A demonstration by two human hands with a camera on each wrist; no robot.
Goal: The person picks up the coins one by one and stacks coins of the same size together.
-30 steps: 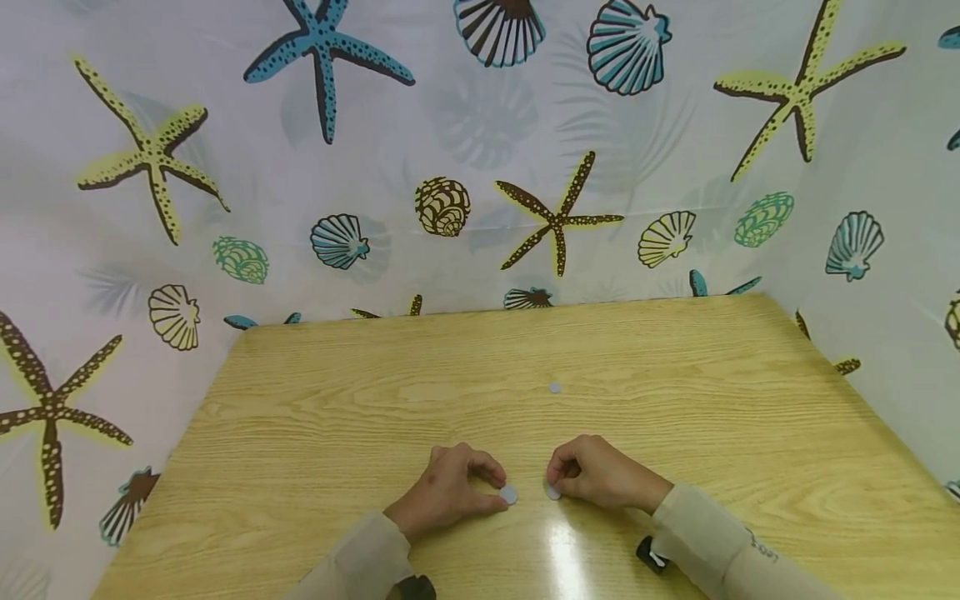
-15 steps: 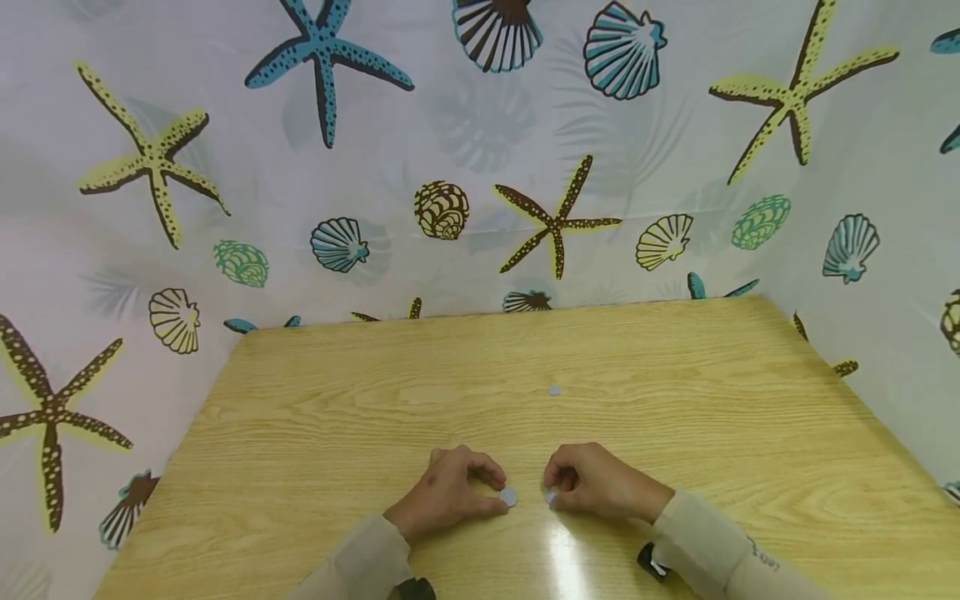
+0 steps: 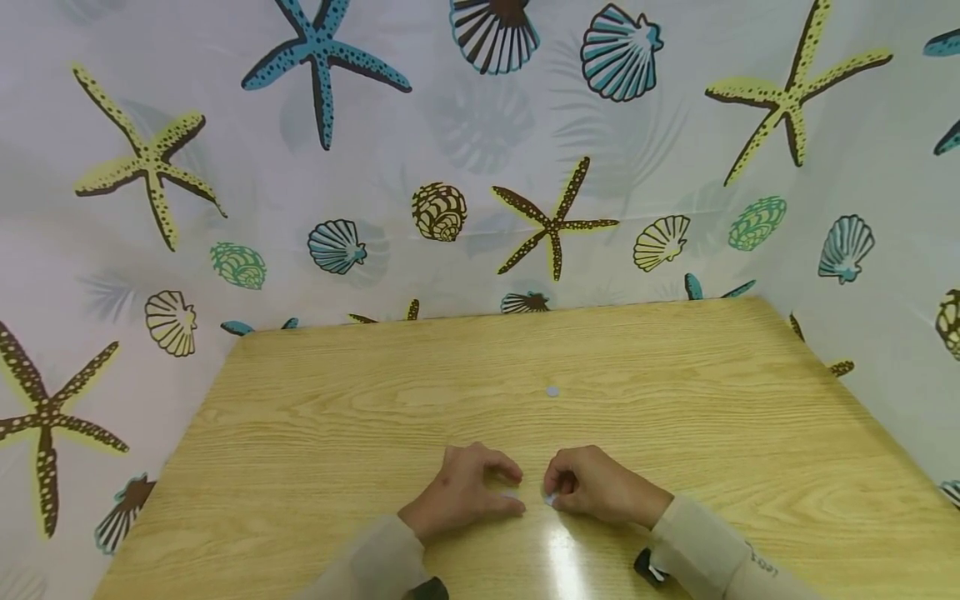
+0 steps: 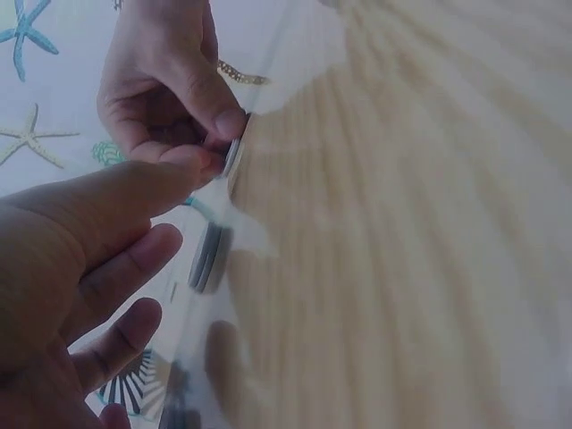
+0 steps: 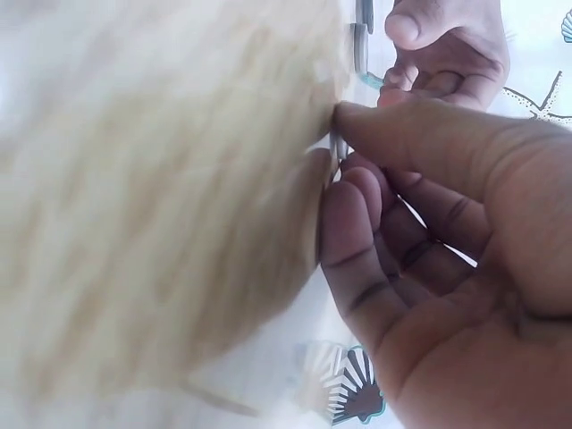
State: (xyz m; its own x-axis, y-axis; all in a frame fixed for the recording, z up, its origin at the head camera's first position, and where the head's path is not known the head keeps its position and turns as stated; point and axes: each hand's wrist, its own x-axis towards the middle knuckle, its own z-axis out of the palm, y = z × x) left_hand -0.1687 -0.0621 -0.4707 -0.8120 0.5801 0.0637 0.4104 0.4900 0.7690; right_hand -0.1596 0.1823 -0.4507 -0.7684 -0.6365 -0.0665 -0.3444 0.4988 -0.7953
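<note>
In the head view my right hand [image 3: 600,483] pinches a small pale grey disc [image 3: 550,500] between thumb and fingers. The right wrist view shows that disc [image 5: 338,145] edge-on at the thumb tip, right at the tabletop. My left hand [image 3: 465,492] is just to the left, its thumb and fingers spread apart. A second grey disc [image 3: 510,495] shows between them, partly hidden. In the left wrist view a grey disc [image 4: 207,257] lies flat beside the left fingertips, with a gap to them. A third disc [image 3: 552,392] lies farther back.
Both hands work low over a wood-grain table [image 3: 337,400]. A cloth [image 3: 450,108] printed with shells and starfish hangs behind it and along both sides. Dark wrist straps show at the sleeves.
My left hand has shifted right, closer to the right hand, and its fingers now cover more of the disc there. The right hand still pinches its disc, with its fingers slightly shifted.
</note>
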